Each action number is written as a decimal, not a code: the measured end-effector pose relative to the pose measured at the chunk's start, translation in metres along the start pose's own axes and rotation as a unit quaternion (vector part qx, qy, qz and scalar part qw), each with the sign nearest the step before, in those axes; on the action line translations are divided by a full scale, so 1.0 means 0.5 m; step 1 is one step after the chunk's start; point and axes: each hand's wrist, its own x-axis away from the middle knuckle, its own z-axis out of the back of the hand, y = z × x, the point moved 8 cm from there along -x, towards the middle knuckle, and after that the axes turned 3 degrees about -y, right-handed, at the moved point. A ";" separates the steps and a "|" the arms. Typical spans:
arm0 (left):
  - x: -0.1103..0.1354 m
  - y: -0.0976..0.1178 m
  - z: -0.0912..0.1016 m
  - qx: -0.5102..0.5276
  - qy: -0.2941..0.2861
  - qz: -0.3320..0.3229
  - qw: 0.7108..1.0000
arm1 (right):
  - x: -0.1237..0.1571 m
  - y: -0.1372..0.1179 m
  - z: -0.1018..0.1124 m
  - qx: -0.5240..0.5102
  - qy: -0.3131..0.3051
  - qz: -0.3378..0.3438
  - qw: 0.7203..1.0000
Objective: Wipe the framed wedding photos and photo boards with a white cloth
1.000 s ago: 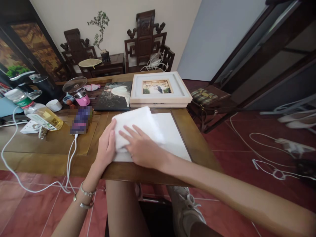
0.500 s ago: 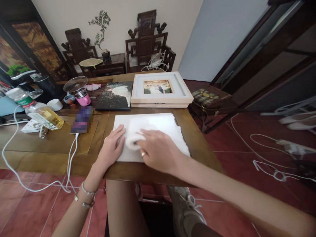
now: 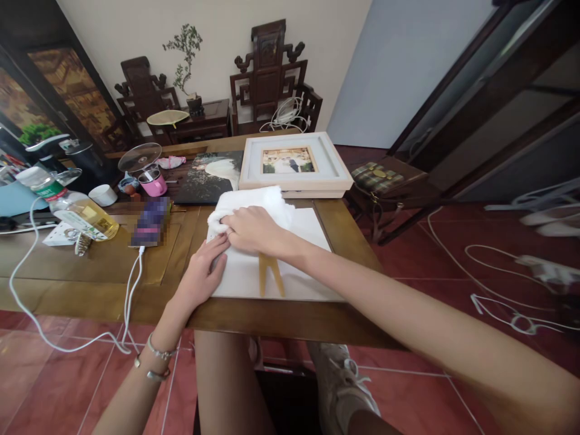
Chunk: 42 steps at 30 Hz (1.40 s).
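A white cloth is bunched under my right hand, whose fingers are curled over it near the far left corner of a flat white board. My left hand lies with its fingers stretched out on the left edge of that board. The fingertips of my left hand come close to the cloth. A tan shape like an upside-down V shows on the board below my right hand, its upper part covered by the hand.
Behind the board are a pale box frame with a photo and a dark photo panel. To the left are a charging phone, a bottle of yellow liquid, a pink mug and a white cup.
My right hand has moved the cloth away from me and to the left across the board. The tan shape and the board's right side are now uncovered. My left hand stays put.
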 end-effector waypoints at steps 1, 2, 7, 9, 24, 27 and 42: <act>0.001 -0.004 -0.001 0.001 0.001 0.004 1.000 | 0.011 0.015 0.002 0.001 0.000 -0.014 1.000; 0.002 -0.007 -0.002 0.002 0.002 0.007 1.000 | 0.023 0.033 0.004 0.003 0.000 -0.030 1.000; 0.003 -0.013 -0.006 0.007 0.002 0.010 1.000 | 0.109 0.143 -0.003 0.019 0.003 -0.096 0.995; 0.003 -0.012 -0.006 0.005 0.003 0.011 1.000 | 0.152 0.166 -0.015 0.024 0.017 -0.092 0.995; 0.001 -0.010 -0.009 -0.012 0.007 0.008 1.000 | 0.393 0.002 0.018 -0.059 0.100 0.084 0.990; 0.002 -0.011 -0.010 -0.011 0.006 0.009 1.000 | 0.339 0.068 -0.003 -0.033 0.099 0.057 0.993; 0.001 -0.009 -0.005 0.008 0.002 0.016 1.000 | 0.232 0.140 -0.024 -0.018 0.075 0.002 0.997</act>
